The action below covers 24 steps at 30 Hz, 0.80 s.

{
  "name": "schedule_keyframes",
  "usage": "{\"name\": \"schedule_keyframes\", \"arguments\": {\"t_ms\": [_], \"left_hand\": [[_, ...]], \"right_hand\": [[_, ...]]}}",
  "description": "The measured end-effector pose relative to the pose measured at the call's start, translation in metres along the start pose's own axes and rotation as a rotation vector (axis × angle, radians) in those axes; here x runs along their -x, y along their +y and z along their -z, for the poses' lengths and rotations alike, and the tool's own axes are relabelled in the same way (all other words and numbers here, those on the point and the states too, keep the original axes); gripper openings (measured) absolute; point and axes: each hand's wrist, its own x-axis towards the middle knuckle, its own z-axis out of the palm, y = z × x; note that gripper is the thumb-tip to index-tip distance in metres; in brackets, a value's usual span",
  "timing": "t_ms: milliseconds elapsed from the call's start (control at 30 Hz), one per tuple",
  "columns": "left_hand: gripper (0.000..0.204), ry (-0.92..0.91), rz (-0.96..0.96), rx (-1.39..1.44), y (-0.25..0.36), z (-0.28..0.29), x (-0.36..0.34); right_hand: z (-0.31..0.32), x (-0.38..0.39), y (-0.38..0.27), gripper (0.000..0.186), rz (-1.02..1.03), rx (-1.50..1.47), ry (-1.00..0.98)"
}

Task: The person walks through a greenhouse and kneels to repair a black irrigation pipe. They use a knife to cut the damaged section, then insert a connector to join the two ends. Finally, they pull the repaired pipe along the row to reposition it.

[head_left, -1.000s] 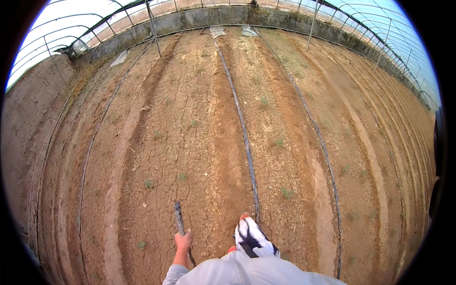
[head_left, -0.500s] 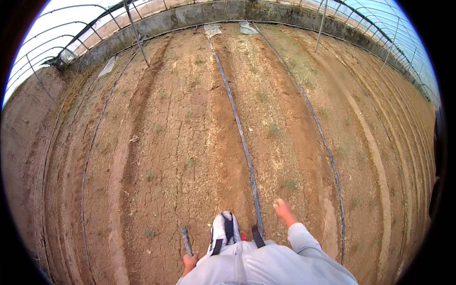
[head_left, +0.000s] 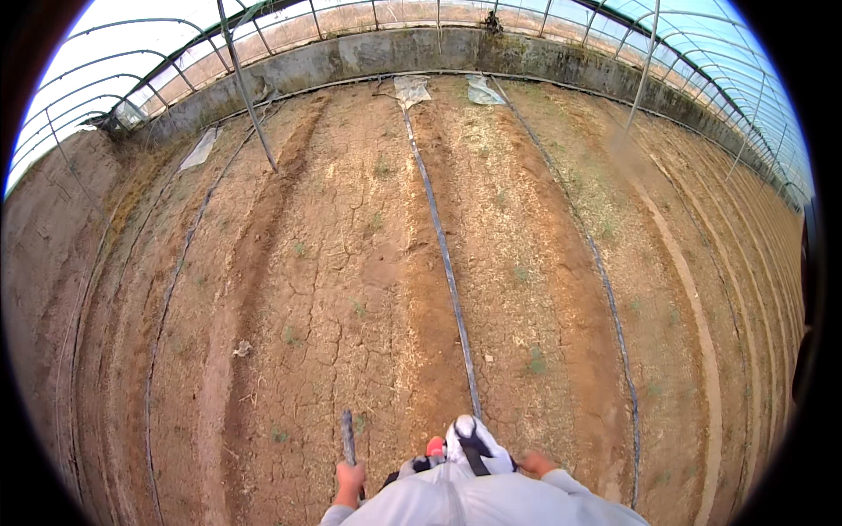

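The left hand (head_left: 349, 478) holds a tool (head_left: 348, 436) left of the shoe (head_left: 474, 443); a drip hose (head_left: 447, 263) runs ahead along the soil (head_left: 333, 263).

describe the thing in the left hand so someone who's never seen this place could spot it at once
Start at the black drip line running down the middle of the cracked soil. Just left of its near end, the left hand grips a short dark rod. Unlike the long hoses, it is stubby and stops above the fist.

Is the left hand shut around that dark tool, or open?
Shut: the left hand is fisted round the dark tool, which sticks out ahead over the cracked soil.
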Motion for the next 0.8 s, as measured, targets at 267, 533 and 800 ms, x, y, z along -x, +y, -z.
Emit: {"name": "schedule_keyframes", "arguments": {"t_ms": [267,533,800], "left_hand": [[0.026,-0.029,-0.241,0.246,0.418,-0.057,-0.152],[0.027,0.072,0.024,0.048,0.485,-0.129,-0.292],[0.035,0.085,0.075,-0.355,0.598,-0.164,-0.448]], "right_hand": [[0.131,0.014,0.012,0.041,-0.57,-0.211,-0.235],[0.485,-0.337,-0.22,0.035,-0.109,-0.022,0.04],[0.97,-0.592,-0.579,0.024,0.761,-0.668,0.693]]}}
